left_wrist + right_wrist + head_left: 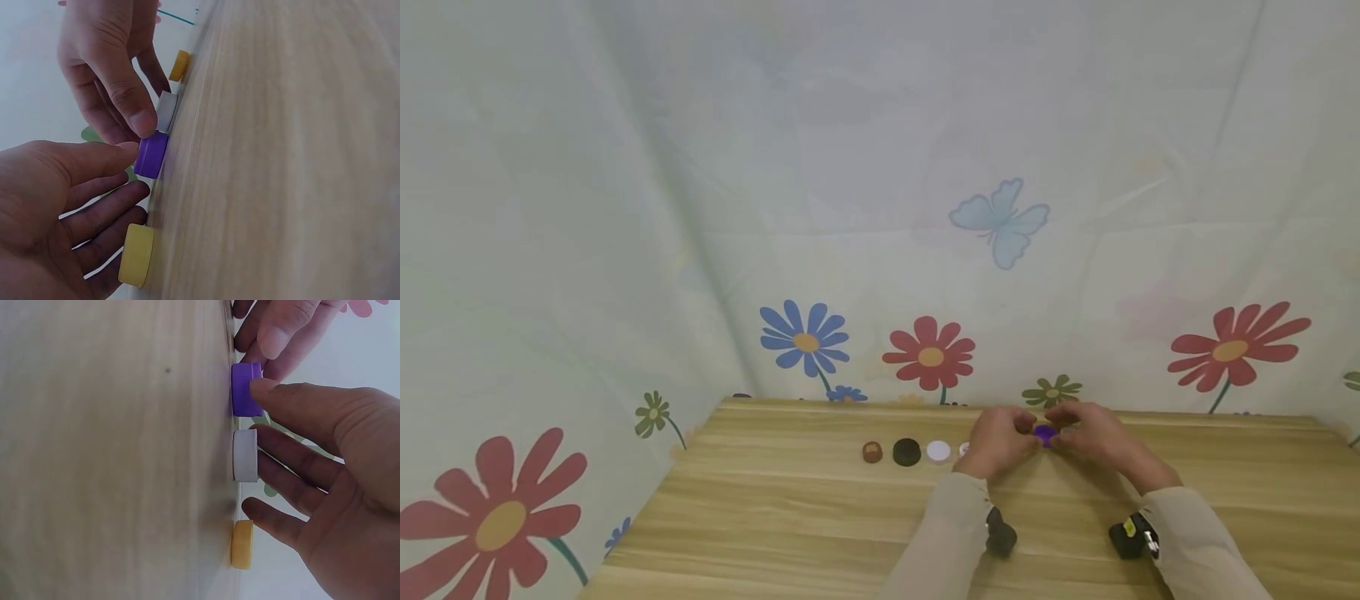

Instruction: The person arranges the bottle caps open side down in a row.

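Observation:
A purple bottle cap (pixel 1045 433) is between my two hands near the far edge of the table. My left hand (pixel 1000 440) and right hand (pixel 1093 435) both pinch it with thumb and fingertips; the fingers behind it are partly hidden. In the right wrist view, the right thumb overlaps the top of the purple cap (pixel 245 394), and the left thumb lies close by. A white cap (pixel 245 456) sits beside the right fingers, with an orange cap (pixel 242 545) farther along. Beside the left fingers stands a yellow cap (pixel 137 255) in the left wrist view.
Left of the hands, a brown cap (pixel 872 452), a black cap (pixel 907 452) and a white cap (pixel 938 451) form a row on the wooden table (pixel 790 500). Another pale cap (pixel 965 450) is partly covered by the left hand. A flower-printed curtain (pixel 865 167) hangs behind.

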The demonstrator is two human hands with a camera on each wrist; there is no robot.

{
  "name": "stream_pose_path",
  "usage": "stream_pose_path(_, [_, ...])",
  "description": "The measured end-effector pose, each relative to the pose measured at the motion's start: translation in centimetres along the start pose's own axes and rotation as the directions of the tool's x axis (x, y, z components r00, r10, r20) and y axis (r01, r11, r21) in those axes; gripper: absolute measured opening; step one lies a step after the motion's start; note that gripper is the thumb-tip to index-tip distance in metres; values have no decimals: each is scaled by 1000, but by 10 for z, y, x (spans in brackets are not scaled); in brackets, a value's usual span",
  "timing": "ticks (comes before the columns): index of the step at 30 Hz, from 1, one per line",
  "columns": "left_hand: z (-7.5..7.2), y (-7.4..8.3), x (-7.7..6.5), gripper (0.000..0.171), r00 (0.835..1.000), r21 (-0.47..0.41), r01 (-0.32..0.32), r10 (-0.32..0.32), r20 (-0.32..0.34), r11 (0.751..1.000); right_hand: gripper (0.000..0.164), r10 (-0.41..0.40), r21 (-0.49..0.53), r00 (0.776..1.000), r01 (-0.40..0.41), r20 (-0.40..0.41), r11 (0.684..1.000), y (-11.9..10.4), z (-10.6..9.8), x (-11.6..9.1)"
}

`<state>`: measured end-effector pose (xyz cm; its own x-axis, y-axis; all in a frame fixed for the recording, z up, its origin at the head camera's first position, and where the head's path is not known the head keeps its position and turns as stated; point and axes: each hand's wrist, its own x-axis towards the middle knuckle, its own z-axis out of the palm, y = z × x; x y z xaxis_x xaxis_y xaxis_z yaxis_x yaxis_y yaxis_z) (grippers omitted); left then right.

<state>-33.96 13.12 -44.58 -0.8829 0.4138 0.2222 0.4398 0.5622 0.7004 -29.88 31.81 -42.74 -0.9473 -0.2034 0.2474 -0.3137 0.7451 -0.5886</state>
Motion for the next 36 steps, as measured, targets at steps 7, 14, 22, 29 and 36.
stream_pose_path(7, [0,1,-1,28,1000,-2,-19,19,2,1000,32,-17,23,1000,16,12,1000,5,1,1])
stream_pose_path(14, [0,1,0,27,999,3,-35,35,6,999,27,-16,16,1000,16,10,1000,4,2,3])
stream_pose_path(22, [-1,0,0,26,999,3,-35,35,18,999,25,-15,15,1000,15,4,1000,3,3,3])
stream_pose_path(29, [-4,2,-1,27,1000,-3,-25,25,-14,1000,25,-35,1,999,35,-31,999,3,4,5])
stream_pose_path(36, [-8,3,-2,22,998,-53,-53,51,-44,997,19,-44,21,998,45,-38,999,-6,-2,2])
